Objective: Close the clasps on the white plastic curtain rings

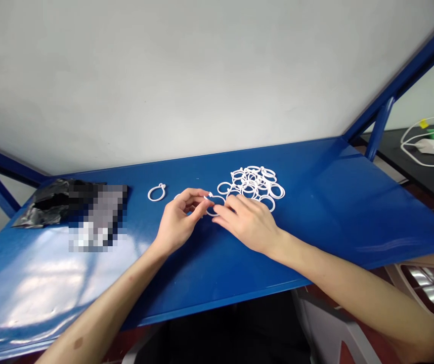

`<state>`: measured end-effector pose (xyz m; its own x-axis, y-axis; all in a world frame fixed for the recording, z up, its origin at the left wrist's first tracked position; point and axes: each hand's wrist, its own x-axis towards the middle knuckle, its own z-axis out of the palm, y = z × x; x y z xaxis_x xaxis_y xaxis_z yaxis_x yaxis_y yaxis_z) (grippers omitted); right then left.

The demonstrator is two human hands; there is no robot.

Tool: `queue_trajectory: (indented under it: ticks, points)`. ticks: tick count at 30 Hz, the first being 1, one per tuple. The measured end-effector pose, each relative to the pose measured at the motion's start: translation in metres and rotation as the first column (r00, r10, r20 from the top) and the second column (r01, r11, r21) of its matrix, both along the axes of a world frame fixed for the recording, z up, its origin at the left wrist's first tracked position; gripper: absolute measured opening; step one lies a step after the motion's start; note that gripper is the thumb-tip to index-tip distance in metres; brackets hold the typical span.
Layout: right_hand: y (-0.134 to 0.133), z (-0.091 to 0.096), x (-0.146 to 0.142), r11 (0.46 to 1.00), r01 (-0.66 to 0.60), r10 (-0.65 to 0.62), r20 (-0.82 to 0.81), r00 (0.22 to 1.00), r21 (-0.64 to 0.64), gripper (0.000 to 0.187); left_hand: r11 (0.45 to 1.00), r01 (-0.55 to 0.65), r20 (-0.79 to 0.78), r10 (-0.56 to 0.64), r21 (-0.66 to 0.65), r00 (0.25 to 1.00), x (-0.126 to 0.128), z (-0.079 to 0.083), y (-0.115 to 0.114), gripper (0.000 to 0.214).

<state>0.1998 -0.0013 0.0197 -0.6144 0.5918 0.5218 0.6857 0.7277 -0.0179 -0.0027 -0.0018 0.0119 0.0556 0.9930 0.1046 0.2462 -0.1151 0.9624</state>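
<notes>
A white curtain ring (pixel 220 197) is held between my two hands above the blue table. My left hand (pixel 175 220) pinches its left side, by the small knob, between thumb and fingers. The fingers of my right hand (pixel 251 222) close on the ring's right side and cover part of it. Just beyond the right hand lies a loose pile of similar white rings (pixel 255 184), some overlapping. To the left, one ring (pixel 157 193) with a small eyelet rests alone. A bit of another white ring (pixel 178 196) shows behind my left hand.
A crumpled black plastic bag (pixel 50 202) and a blurred-out item (pixel 103 212) lie on the left of the blue table (pixel 217 283). Behind the table stands a pale wall (pixel 186 76). Blue frame bars rise at both ends. A white cable (pixel 404 144) lies on a dark surface at right.
</notes>
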Motion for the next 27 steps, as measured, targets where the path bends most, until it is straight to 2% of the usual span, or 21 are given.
queue_trajectory:
  ticks: [3, 4, 6, 8, 12, 16, 20, 27]
  points:
    - [0.005, -0.002, -0.001, 0.984, 0.001, -0.051, -0.276, 0.96, -0.179, 0.037, 1.0, 0.017, 0.031, -0.017, -0.01, 0.999, -0.002, 0.001, 0.002, 0.037]
    - [0.006, -0.003, -0.001, 0.967, -0.017, -0.077, -0.354, 0.932, -0.256, 0.036, 0.999, 0.031, 0.039, -0.031, -0.013, 0.999, -0.003, 0.002, 0.002, 0.037]
    - [0.009, -0.006, -0.001, 0.917, -0.088, -0.11, -0.46, 0.881, -0.388, 0.024, 0.998, 0.053, 0.046, -0.052, -0.017, 0.998, -0.003, 0.003, 0.002, 0.036]
    - [0.01, -0.009, -0.001, 0.884, -0.159, -0.107, -0.521, 0.846, -0.439, 0.014, 0.999, 0.051, 0.037, -0.051, -0.011, 0.998, -0.002, 0.003, 0.001, 0.035]
    - [0.01, -0.015, -0.003, 0.916, -0.187, -0.047, -0.558, 0.829, -0.355, 0.012, 0.999, 0.002, -0.041, 0.0, 0.045, 0.999, 0.003, 0.001, -0.003, 0.03]
    - [0.006, -0.015, -0.004, 0.959, -0.172, 0.026, -0.531, 0.847, -0.226, 0.019, 0.982, -0.055, -0.154, 0.083, 0.18, 0.984, 0.008, -0.003, -0.008, 0.021]
    - [0.002, -0.013, -0.003, 0.977, -0.172, 0.097, -0.45, 0.888, -0.129, 0.021, 0.962, -0.033, -0.211, 0.093, 0.271, 0.973, 0.009, -0.004, -0.012, 0.013]
    - [0.006, -0.011, -0.002, 0.998, -0.064, 0.051, -0.325, 0.944, -0.03, 0.023, 0.939, -0.078, -0.198, 0.15, 0.334, 0.969, 0.011, 0.001, -0.01, 0.015]
